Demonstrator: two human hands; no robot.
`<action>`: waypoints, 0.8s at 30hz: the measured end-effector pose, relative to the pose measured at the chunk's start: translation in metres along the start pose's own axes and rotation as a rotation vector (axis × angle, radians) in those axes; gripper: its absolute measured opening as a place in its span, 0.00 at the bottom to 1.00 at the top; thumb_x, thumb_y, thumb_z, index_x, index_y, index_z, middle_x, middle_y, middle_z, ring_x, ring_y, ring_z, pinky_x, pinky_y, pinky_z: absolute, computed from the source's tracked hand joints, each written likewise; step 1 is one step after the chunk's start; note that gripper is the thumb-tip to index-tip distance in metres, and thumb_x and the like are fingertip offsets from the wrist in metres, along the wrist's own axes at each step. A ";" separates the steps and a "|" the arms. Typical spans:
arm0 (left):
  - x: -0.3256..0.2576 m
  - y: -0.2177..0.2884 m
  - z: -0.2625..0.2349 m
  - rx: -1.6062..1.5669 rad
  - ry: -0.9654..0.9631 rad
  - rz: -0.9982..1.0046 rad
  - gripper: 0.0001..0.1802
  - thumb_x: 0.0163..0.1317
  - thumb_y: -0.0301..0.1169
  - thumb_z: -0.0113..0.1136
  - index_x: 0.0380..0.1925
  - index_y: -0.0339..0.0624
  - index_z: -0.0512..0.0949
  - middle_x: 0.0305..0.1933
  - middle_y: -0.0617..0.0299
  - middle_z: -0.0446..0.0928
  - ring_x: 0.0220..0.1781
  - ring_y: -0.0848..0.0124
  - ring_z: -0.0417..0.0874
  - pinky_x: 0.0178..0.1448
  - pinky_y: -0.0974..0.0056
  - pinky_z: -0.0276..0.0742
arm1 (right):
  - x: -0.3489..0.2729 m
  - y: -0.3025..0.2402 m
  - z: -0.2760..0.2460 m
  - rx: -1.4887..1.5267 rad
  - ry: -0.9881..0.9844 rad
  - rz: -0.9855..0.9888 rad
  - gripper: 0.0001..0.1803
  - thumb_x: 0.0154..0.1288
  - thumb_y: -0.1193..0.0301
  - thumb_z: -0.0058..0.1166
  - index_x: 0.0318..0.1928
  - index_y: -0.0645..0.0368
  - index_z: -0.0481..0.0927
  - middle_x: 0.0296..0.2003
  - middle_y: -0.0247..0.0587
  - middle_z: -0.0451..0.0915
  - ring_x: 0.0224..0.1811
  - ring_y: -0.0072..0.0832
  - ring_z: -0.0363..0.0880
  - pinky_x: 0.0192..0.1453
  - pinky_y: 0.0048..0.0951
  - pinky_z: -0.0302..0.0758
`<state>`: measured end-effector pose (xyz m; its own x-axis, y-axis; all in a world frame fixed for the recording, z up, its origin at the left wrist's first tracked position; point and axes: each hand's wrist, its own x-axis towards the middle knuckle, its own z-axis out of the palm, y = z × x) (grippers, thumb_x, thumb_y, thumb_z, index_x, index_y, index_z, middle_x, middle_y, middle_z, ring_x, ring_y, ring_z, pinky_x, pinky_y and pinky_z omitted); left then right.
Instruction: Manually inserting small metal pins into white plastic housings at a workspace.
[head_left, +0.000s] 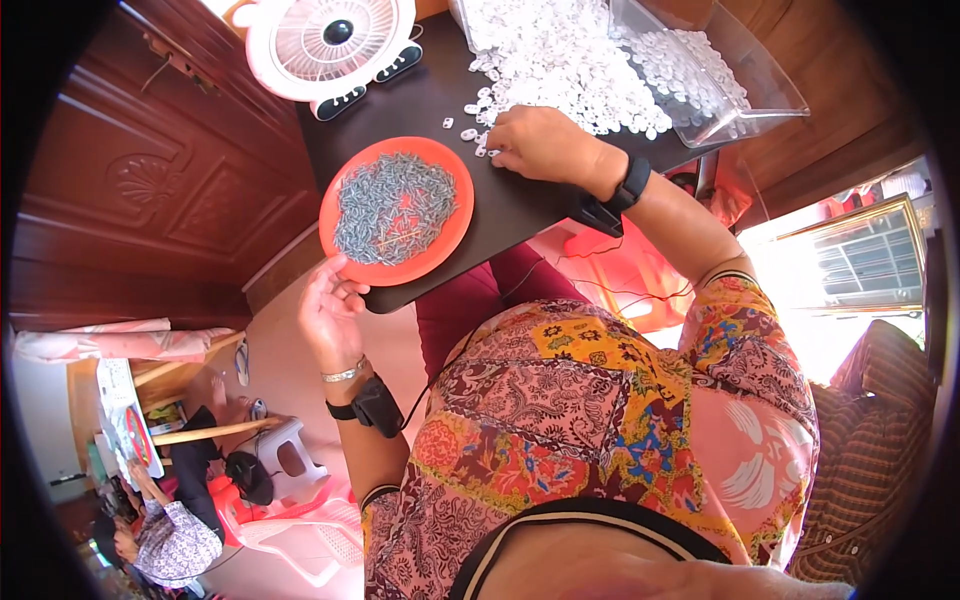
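Observation:
My left hand [333, 305] is at the lower left rim of a round orange plate [458, 235], palm up, its fingers loosely curled and apart, the tips by the rim. A layer of small grey screw-like pieces [385, 195] covers most of the plate. Across the table, my right hand [545, 145] reaches to the front edge of a big heap of small white plastic pieces [560, 60]. Its fingers are bent down and drawn together at a small white piece, and part of the grip is hidden behind the knuckles. A few loose white pieces [469, 134] lie beside it.
A white fan [335, 40] with shoe-shaped feet stands on the dark table [420, 110]. A clear plastic bin [735, 115] with more white pieces tips at the right edge. Carved wood panels line the left. A stool [290, 455], a pink chair [310, 535] and another person [180, 540] are at lower left.

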<state>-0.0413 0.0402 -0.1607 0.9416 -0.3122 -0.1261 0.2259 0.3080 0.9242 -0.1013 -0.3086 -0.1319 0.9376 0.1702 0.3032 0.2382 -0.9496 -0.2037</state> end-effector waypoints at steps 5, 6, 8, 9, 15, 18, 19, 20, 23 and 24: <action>-0.009 -0.004 0.000 0.015 -0.019 0.012 0.19 0.65 0.38 0.46 0.43 0.33 0.76 0.38 0.58 0.78 0.29 0.69 0.78 0.26 0.73 0.68 | 0.002 -0.005 0.012 -0.144 -0.017 0.022 0.06 0.55 0.69 0.56 0.31 0.57 0.80 0.31 0.42 0.79 0.39 0.40 0.79 0.42 0.38 0.76; -0.010 -0.005 0.001 0.014 -0.017 0.012 0.19 0.65 0.38 0.46 0.43 0.33 0.76 0.38 0.58 0.78 0.29 0.69 0.78 0.26 0.73 0.68 | 0.001 -0.004 0.014 -0.151 0.009 0.021 0.06 0.55 0.69 0.55 0.30 0.58 0.80 0.30 0.42 0.79 0.38 0.40 0.79 0.42 0.38 0.76; -0.011 -0.005 0.005 0.002 -0.034 0.004 0.18 0.65 0.38 0.46 0.43 0.34 0.76 0.38 0.58 0.78 0.29 0.69 0.79 0.26 0.72 0.69 | -0.001 -0.006 0.014 -0.163 0.026 0.012 0.05 0.55 0.70 0.54 0.29 0.58 0.79 0.29 0.43 0.78 0.37 0.41 0.79 0.42 0.39 0.76; -0.011 -0.004 0.007 0.000 -0.029 0.003 0.18 0.65 0.38 0.46 0.43 0.34 0.76 0.38 0.58 0.78 0.29 0.69 0.79 0.26 0.72 0.69 | -0.002 -0.007 0.014 -0.176 0.047 0.007 0.05 0.55 0.71 0.53 0.28 0.59 0.78 0.28 0.44 0.78 0.36 0.41 0.79 0.42 0.39 0.76; -0.014 0.000 0.018 0.059 -0.106 0.014 0.18 0.66 0.37 0.44 0.45 0.34 0.75 0.38 0.58 0.77 0.30 0.70 0.79 0.28 0.73 0.69 | -0.001 -0.009 0.012 -0.265 0.053 -0.042 0.04 0.55 0.73 0.51 0.25 0.59 0.76 0.27 0.45 0.77 0.35 0.42 0.78 0.40 0.39 0.76; -0.020 0.002 0.024 0.203 -0.080 -0.005 0.16 0.66 0.35 0.45 0.45 0.35 0.75 0.38 0.58 0.77 0.28 0.71 0.78 0.27 0.74 0.67 | 0.001 -0.008 0.005 -0.225 0.013 -0.007 0.04 0.55 0.75 0.51 0.28 0.61 0.78 0.29 0.47 0.79 0.35 0.43 0.79 0.40 0.37 0.77; -0.023 0.002 0.025 0.280 -0.034 0.042 0.15 0.66 0.35 0.46 0.43 0.36 0.76 0.37 0.59 0.77 0.27 0.73 0.78 0.26 0.74 0.67 | 0.000 -0.006 0.003 -0.224 0.011 -0.008 0.04 0.55 0.75 0.51 0.28 0.61 0.78 0.29 0.47 0.79 0.35 0.43 0.79 0.40 0.37 0.77; -0.025 0.001 0.025 0.357 0.012 0.089 0.14 0.65 0.34 0.48 0.42 0.37 0.76 0.37 0.60 0.77 0.26 0.74 0.78 0.26 0.74 0.67 | -0.002 -0.003 0.002 -0.032 0.071 0.001 0.05 0.55 0.75 0.52 0.32 0.63 0.79 0.31 0.48 0.80 0.36 0.41 0.80 0.42 0.34 0.77; -0.026 0.004 0.014 0.374 0.150 0.246 0.14 0.66 0.34 0.46 0.41 0.37 0.76 0.32 0.61 0.77 0.26 0.75 0.76 0.26 0.75 0.65 | -0.002 -0.022 -0.016 0.660 0.019 0.218 0.09 0.60 0.77 0.55 0.41 0.65 0.80 0.35 0.41 0.82 0.37 0.25 0.81 0.45 0.24 0.75; -0.027 0.008 0.019 0.377 0.149 0.240 0.14 0.66 0.34 0.46 0.41 0.37 0.76 0.32 0.61 0.77 0.26 0.75 0.76 0.26 0.75 0.65 | -0.002 -0.025 -0.014 0.928 0.008 0.242 0.08 0.62 0.77 0.56 0.41 0.65 0.80 0.35 0.37 0.82 0.37 0.20 0.80 0.46 0.21 0.75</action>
<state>-0.0691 0.0342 -0.1428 0.9880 -0.1313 0.0819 -0.0827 -0.0005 0.9966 -0.1130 -0.2893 -0.1144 0.9868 -0.0086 0.1620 0.1472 -0.3714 -0.9167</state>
